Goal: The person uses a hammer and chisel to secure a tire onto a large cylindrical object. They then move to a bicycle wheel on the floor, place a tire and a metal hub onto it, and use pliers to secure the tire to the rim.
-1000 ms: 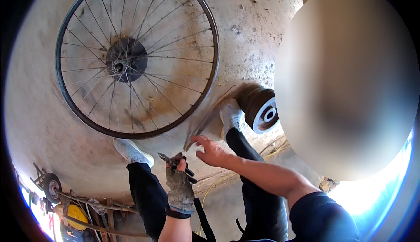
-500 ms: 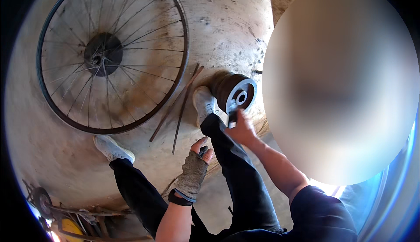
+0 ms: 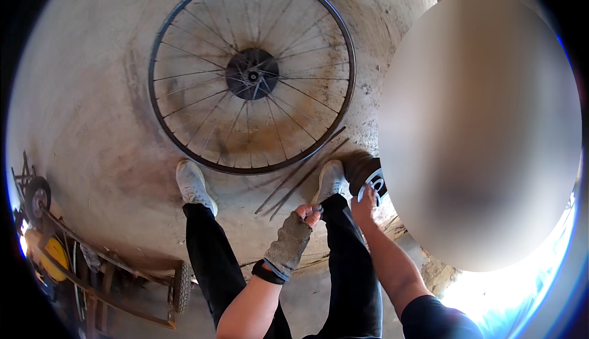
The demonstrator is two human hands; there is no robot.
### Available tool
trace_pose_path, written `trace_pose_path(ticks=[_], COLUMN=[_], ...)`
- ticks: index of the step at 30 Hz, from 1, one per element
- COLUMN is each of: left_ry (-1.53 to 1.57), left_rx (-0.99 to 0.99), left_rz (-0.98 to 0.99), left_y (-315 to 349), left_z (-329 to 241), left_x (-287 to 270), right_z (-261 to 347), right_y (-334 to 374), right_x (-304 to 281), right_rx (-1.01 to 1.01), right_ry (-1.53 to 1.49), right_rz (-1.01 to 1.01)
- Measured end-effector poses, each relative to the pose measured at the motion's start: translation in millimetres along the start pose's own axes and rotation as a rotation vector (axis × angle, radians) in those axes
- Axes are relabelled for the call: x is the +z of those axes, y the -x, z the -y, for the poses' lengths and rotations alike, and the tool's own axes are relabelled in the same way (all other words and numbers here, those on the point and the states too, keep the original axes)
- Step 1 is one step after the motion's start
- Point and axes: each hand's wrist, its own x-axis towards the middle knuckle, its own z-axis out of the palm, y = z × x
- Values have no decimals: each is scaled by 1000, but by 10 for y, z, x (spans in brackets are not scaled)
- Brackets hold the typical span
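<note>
My left hand (image 3: 296,236), in a grey fingerless glove with a dark wristband, is held above the floor between my knees. Its bare fingers are curled together, and anything in them is too small to name. My bare right hand (image 3: 364,209) reaches to a dark, grooved metal pulley (image 3: 362,171) with a pale hub, standing beside my right shoe. Those fingers are bent at the pulley's face; what they hold there is hidden. Ahead of me a spoked bicycle wheel (image 3: 253,170) without a tire lies on the floor, its hub area dark.
Two thin metal strips (image 3: 300,176) lie between the wheel and my right shoe (image 3: 332,179). My left shoe (image 3: 195,187) is close to the wheel's rim. At the lower left stands a rusty metal frame (image 3: 110,296) with small tires and a yellow part. A large blurred oval hides the right side.
The view has shifted, so the wheel and pulley now appear further right and the metal frame shows more fully. My left fingers have drawn together. The right hand stays at the pulley.
</note>
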Motion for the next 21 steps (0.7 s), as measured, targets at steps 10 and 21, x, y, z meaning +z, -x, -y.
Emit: trace_pose_path(ticks=[10, 21], left_ry=[454, 143], left_rx=[324, 374], left_rz=[-225, -592], left_y=[774, 2000], left_z=[446, 205], left_x=[-986, -3356], right_z=[2230, 3096], right_y=[1419, 1385], right_x=[-484, -2562], right_rx=[-325, -394], right_ry=[-92, 247], right_rz=[559, 194])
